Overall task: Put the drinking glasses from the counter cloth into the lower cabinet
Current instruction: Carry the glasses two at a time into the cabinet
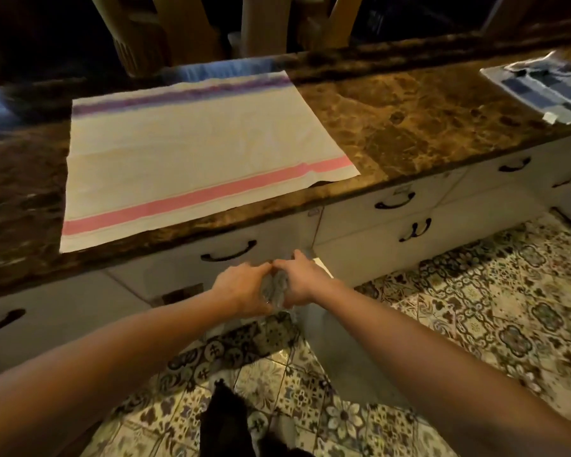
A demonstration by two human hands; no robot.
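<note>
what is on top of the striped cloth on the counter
No glasses show on the cloth, only its pink and purple stripes. Both the left hand and right hand grip clear glass below the counter edge; the hands cover how many pieces.

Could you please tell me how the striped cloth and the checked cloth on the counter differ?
The striped cloth is cream with a pink band and a purple band; the checked cloth is blue and grey squares. The striped cloth lies spread flat; the checked cloth looks folded and rumpled. Both rest on the brown stone counter.
</note>
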